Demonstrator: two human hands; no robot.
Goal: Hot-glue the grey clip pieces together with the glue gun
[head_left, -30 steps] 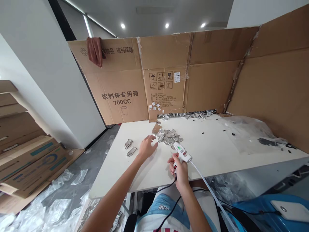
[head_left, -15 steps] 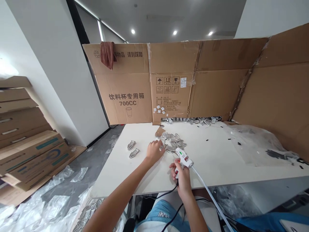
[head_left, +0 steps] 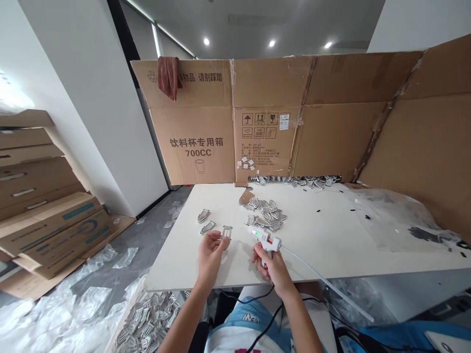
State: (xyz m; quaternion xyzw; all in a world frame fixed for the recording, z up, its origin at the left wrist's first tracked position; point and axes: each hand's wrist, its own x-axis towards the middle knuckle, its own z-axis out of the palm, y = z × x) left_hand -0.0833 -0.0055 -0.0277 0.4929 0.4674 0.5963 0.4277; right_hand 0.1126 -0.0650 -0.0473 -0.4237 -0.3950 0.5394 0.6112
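Between the thumb and fingers of my left hand is a small metal buckle-like frame, raised above the white table. My right hand is closed around the handle of a white glue gun, whose nozzle points left and away from me. A clear glue stick trails out of its back. Just beyond the nozzle lies a pile of similar silvery metal pieces. Two small groups of these pieces rest on the table to the left, past my left hand.
Cardboard panels wall the table's far side, with more metal pieces along their foot. A clear plastic bag and black bits lie at right. A black cable crosses my lap. A bin of metal pieces stands below left.
My left hand has come back from the pile toward me and left, now with a metal frame in its fingers. The glue gun has shifted slightly left, its nozzle turning further left.
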